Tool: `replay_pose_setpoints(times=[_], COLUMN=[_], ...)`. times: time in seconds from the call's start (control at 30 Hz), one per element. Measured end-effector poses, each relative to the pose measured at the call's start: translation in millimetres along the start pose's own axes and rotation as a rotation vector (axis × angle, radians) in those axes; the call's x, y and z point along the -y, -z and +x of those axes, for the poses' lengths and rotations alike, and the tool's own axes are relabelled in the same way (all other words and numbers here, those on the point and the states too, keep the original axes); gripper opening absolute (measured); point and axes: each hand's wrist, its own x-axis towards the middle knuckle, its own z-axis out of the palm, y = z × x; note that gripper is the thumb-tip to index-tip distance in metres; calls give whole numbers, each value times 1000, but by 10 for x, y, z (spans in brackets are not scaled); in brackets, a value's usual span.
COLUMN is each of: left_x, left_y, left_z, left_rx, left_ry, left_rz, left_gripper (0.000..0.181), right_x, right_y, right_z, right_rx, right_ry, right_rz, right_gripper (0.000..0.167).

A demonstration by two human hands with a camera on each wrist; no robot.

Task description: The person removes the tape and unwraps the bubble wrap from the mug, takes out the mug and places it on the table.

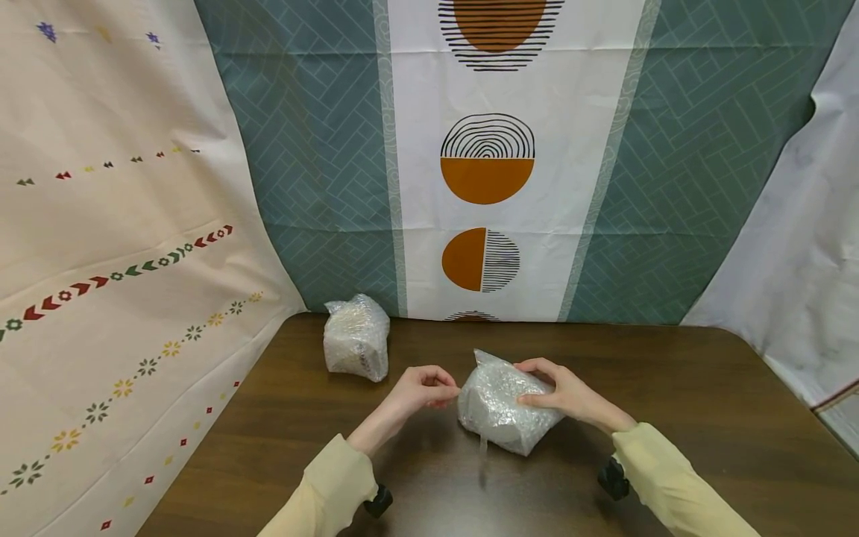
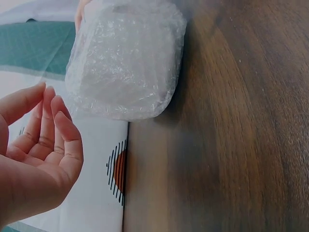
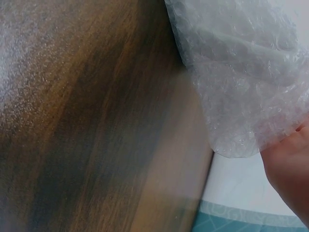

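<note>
A bubble-wrapped package (image 1: 503, 403) is tilted over the table, slightly right of the middle. My right hand (image 1: 560, 388) grips its right side, thumb on the front and fingers over the top. In the right wrist view the bubble wrap (image 3: 246, 77) hides most of that hand. At the package's left edge is my left hand (image 1: 423, 388), its fingers curled and the thumb tip near the fingertips. The left wrist view shows these fingertips (image 2: 46, 92) close beside the wrap; whether they pinch any film cannot be made out. A narrow clear strip (image 1: 483, 445) hangs below the package.
A second bubble-wrapped package (image 1: 357, 337) stands at the back left of the brown wooden table (image 1: 671, 403). Behind the table hangs a green and white patterned cloth (image 1: 322, 149). A cream patterned cloth (image 1: 121, 246) borders the left, a white one (image 1: 805, 246) the right.
</note>
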Motion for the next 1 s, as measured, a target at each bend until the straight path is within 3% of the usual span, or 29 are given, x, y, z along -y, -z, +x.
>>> replay_pose_setpoints(times=[0.33, 0.5, 0.63, 0.73, 1.0], left_x=[33, 27, -97, -170, -98], left_y=[-59, -110, -185, -241, -321], left_z=[62, 81, -1, -58, -30], left_rx=[-56, -86, -95, -81, -60], left_ry=[-65, -173, -235, -246, -243], left_rz=[8, 38, 74, 76, -5], left_gripper=[17, 19, 24, 29, 39], right_x=[317, 349, 265, 236, 316], right_y=[23, 28, 21, 20, 35], right_z=[-43, -49, -32, -24, -40], right_rx=[7, 6, 9, 14, 27], right_ry=[33, 32, 35, 30, 9], right_rz=[-3, -6, 8, 16, 26], right_gripper=[47, 46, 47, 47, 48])
